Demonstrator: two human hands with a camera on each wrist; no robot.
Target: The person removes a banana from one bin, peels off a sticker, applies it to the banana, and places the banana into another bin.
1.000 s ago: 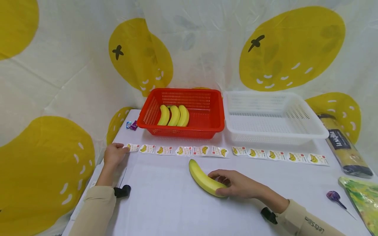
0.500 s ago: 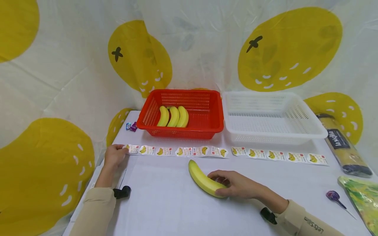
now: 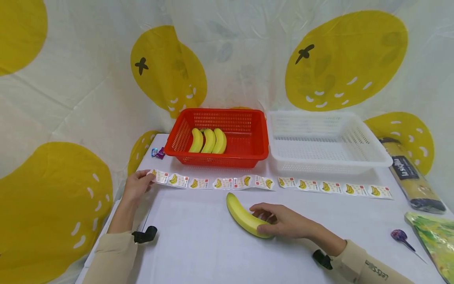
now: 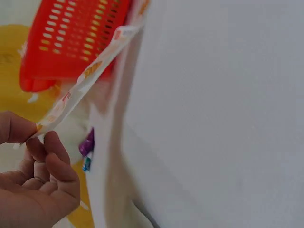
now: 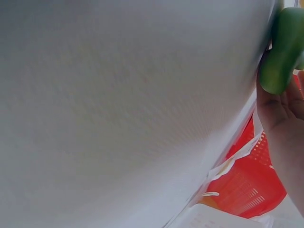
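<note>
On the white table (image 3: 198, 252), head view, we see the left hand (image 3: 136, 186) pinching the left end of the sticker strip (image 3: 213, 182). That end, flat on the table half a second ago, now stands lifted and tilts down toward the strip's middle; we judge peeling or pulling of the strip to be under way. The strip's long axis runs from 9 to 3 o'clock, in front of the red basket (image 3: 248, 156) holding three bananas and the white basket (image 3: 372, 157). The right hand (image 3: 283, 223) has not moved: its fingers curl over the near end of the loose banana (image 3: 241, 215), which lies on the table with its long axis from about 11 to 5 o'clock, free tip pointing toward the strip.

From the left wrist view, thumb and forefinger of the left hand (image 4: 38, 175) clamp the sticker strip (image 4: 80, 83), which rises clear of the table toward the red basket (image 4: 66, 38).

From the right wrist view, we see the right hand (image 5: 285, 128) against the banana (image 5: 282, 52), rendered greenish; the grip itself is poorly shown here.
</note>
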